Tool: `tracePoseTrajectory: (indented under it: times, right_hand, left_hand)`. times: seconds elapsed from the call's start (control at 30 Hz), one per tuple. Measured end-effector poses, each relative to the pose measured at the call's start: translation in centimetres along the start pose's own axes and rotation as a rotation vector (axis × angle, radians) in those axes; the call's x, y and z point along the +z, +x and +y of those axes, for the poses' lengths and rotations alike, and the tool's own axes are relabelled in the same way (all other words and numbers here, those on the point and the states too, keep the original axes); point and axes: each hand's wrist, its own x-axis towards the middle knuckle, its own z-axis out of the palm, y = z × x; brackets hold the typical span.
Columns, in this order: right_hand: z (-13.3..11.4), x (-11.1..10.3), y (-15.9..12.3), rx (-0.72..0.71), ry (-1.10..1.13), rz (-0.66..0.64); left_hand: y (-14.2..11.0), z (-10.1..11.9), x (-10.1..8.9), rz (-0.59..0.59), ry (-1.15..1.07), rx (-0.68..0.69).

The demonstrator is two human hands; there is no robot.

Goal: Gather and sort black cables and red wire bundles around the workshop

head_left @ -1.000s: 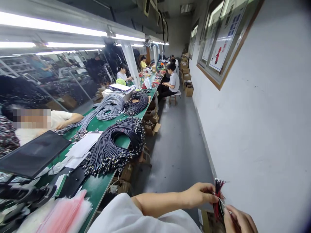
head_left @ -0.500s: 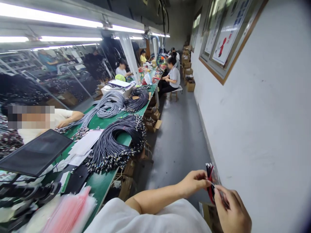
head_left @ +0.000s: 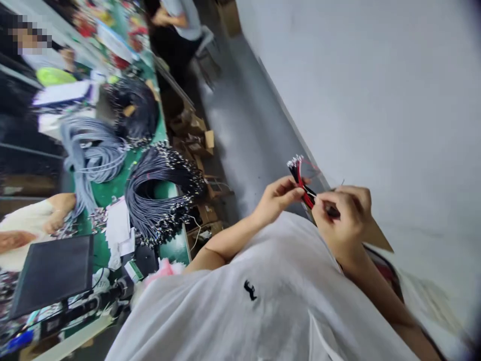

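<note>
A bundle of thin red and black wires (head_left: 295,173) with pale tips is held in front of my body, tilted to the upper left. My left hand (head_left: 278,199) is closed around the bundle below its tips, thumb and fingers pressing on it. Close beside it, my right hand (head_left: 343,213) pinches a thin white strand (head_left: 311,192) that lies across the bundle. A thin end pokes out above the right fingers. The bundle's lower end is hidden behind the right hand.
On the left, a green table (head_left: 176,248) bears coils of black cable (head_left: 146,173), grey cable (head_left: 99,150) and a monitor (head_left: 52,273). A co-worker's arm (head_left: 60,210) reaches onto it. Cardboard boxes (head_left: 199,140) stand below; a white wall (head_left: 338,90) rises on the right.
The view has tipped down and turned, so hands and bundle appear higher and further left. Both hands keep their grip on the bundle and strand.
</note>
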Motion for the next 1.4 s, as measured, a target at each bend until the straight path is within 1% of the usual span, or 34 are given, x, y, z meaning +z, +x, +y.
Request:
tracePoseTrajectory:
  times: [0.1,0.27,0.43,0.53,0.6,0.7,0.97,1.13,1.23,1.3,1.4]
  right_hand:
    - [0.3,-0.6,0.1,0.025,-0.033,-0.025]
    - [1.1,-0.7,0.3,-0.005,-0.149,-0.007]
    - [1.8,-0.5,0.6,-0.012,-0.228,-0.031]
    - [1.9,-0.6,0.8,-0.054,-0.247,0.000]
    - [1.9,-0.7,1.0,-0.087,-0.243,0.016]
    - [2.1,-1.0,1.1,-0.103,-0.226,0.006]
    - [3.0,-1.9,0.9,-0.043,-0.145,-0.038]
    - [3.7,-2.9,1.4,0.040,-0.079,-0.118]
    - [3.8,-3.4,2.1,0.067,-0.005,-0.196]
    - [3.6,-3.6,2.3,0.068,0.034,-0.234]
    - [3.2,-3.6,1.8,0.084,0.009,-0.219]
  left_hand:
    - [0.3,0.0,0.6,-0.009,-0.012,-0.035]
    - [0.6,0.0,1.7,0.002,0.017,-0.076]
    - [1.1,-0.3,2.1,0.015,0.051,-0.063]
    - [1.4,-0.5,2.2,0.024,0.066,-0.048]
    - [1.5,-0.7,2.3,0.012,0.072,-0.034]
    - [1.7,-0.8,2.4,-0.024,0.072,-0.008]
    - [1.7,-1.2,2.6,-0.055,0.133,0.034]
    - [1.4,-1.1,3.0,-0.061,0.146,0.037]
    - [1.1,-1.1,3.4,-0.066,0.109,0.020]
    - [0.9,-1.2,3.5,-0.066,0.079,-0.017]
    - [0.7,-1.3,3.5,-0.041,0.068,-0.065]
